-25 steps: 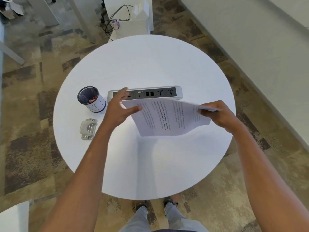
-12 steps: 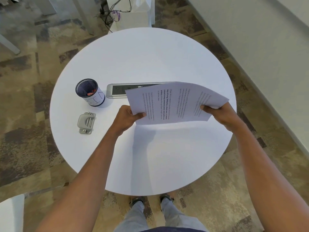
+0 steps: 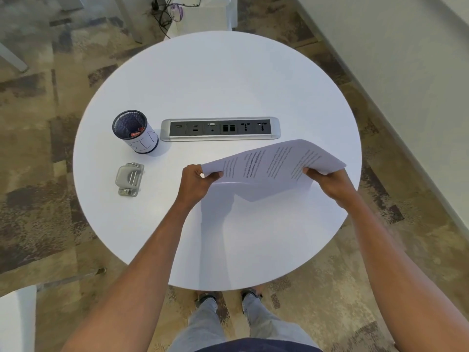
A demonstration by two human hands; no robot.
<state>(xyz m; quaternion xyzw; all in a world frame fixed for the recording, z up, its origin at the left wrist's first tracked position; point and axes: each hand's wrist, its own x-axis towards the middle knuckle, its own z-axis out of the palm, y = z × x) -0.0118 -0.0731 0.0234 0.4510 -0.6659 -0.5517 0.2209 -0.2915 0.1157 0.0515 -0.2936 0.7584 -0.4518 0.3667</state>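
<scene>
While pinched, thin printed paper (image 3: 272,161) bows, round table (image 3: 228,80)

One head-worn wide-angle view looks steeply down, from close above, onto the round table (image 3: 215,72); floor surrounds it.

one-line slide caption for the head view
The left hand and right hand hold printed paper over a round white table.

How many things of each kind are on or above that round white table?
Printed paper, sheet count unclear: 1
Mesh cup: 1
Small red item inside it: 1
Hole punch: 1
Socket panel set in the table: 1
Total: 5
</scene>
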